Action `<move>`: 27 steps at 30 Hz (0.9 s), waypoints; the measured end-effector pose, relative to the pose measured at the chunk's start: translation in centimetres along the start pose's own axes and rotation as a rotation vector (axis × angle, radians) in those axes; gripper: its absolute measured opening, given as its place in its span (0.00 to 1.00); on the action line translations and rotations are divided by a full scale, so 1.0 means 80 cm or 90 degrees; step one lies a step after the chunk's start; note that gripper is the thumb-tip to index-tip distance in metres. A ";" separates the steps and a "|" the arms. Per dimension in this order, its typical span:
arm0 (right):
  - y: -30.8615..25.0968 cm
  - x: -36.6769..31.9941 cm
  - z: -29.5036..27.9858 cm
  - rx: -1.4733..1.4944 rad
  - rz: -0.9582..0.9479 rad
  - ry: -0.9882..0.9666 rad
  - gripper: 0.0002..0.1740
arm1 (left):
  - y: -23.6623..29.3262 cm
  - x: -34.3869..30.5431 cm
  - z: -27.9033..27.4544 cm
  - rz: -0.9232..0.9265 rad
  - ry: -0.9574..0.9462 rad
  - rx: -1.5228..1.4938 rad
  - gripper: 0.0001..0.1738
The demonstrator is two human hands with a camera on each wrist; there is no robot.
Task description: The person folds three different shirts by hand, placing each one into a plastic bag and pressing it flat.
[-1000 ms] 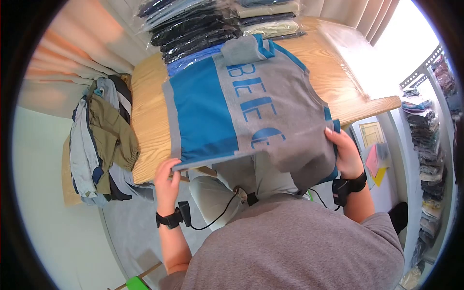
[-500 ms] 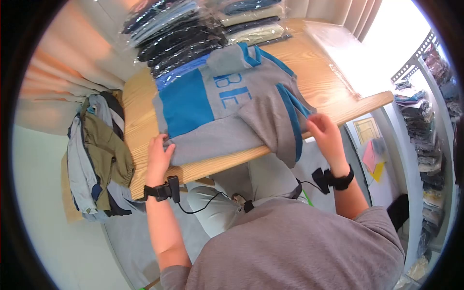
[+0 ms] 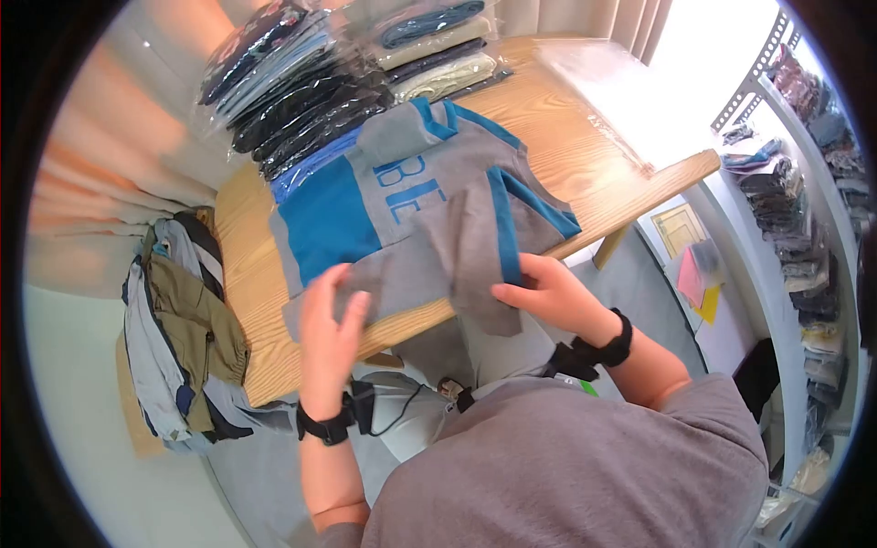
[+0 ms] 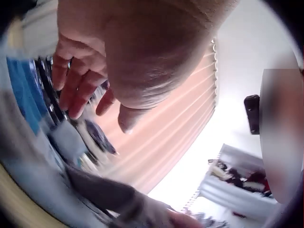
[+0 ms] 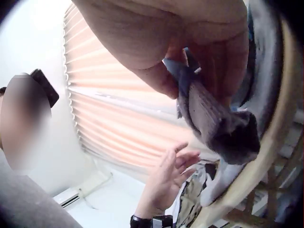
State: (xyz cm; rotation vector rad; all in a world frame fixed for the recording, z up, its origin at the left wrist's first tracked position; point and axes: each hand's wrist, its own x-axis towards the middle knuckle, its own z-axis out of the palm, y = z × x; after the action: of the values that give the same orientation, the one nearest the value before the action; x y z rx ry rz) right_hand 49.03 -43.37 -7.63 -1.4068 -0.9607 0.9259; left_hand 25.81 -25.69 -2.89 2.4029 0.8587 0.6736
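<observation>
A grey and blue sweatshirt (image 3: pixel 324 224) with large blue letters lies on the wooden table, its near side folded over the front. Its blue-striped sleeve (image 3: pixel 470 242) crosses the body and droops past the table edge. My right hand (image 3: pixel 562 297) pinches this sleeve; in the right wrist view, a grey bunched end of the cloth (image 5: pixel 213 116) sticks out from between thumb and fingers. My left hand (image 3: pixel 331 333) is over the near edge of the sweatshirt, blurred. With fingers spread and nothing in them, the left hand (image 4: pixel 90 80) also shows in the left wrist view.
Stacks of clothes in clear plastic bags (image 3: pixel 311 119) stand at the back of the table (image 3: pixel 548 100). Clear plastic sleeves (image 3: pixel 594 91) lie at the back right. Loose clothes (image 3: pixel 187 320) hang at the left, and a shelf of bagged clothes (image 3: pixel 790 219) stands at the right.
The sweatshirt's near side, held up by both hands at first, has been folded over onto the table. My left hand has left the corner and moved right; my right hand has brought the sleeve leftward.
</observation>
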 end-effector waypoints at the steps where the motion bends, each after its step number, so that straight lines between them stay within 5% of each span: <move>1: -0.006 0.010 0.010 -0.031 -0.031 0.007 0.15 | 0.018 0.000 0.013 0.005 -0.003 -0.004 0.26; 3: -0.019 0.022 0.028 -0.080 -0.082 -0.002 0.16 | 0.044 0.002 0.034 -0.090 -0.174 -0.434 0.31; 6: -0.032 0.028 0.049 -0.045 -0.241 -0.061 0.16 | 0.051 0.020 0.064 -0.086 -0.184 -0.448 0.36; 8: -0.040 0.022 0.031 -0.132 -0.196 -0.097 0.13 | 0.054 0.032 0.063 -0.175 -0.205 -0.329 0.34; 13: -0.007 0.050 -0.086 -0.248 -0.178 0.187 0.11 | 0.031 0.070 0.055 -0.116 -0.155 -0.480 0.27; 18: 0.042 0.064 -0.147 -0.309 -0.098 0.260 0.13 | 0.028 0.110 0.018 0.004 -0.116 -0.330 0.25; 20: 0.064 0.068 -0.153 -0.263 -0.108 0.248 0.14 | 0.023 0.125 -0.003 0.144 -0.062 -0.181 0.25; 24: 0.059 0.064 -0.151 -0.254 -0.154 0.148 0.16 | 0.018 0.128 -0.051 0.041 -0.058 -0.178 0.23; 27: 0.072 0.068 -0.159 -0.416 -0.205 0.141 0.16 | -0.012 0.124 -0.074 0.137 -0.107 -0.033 0.21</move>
State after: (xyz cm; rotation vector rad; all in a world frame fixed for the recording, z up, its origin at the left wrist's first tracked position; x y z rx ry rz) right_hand 63.12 -42.93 -12.81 -1.7737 -1.3359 0.2036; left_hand 28.60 -16.62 3.74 2.4849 0.5130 0.5557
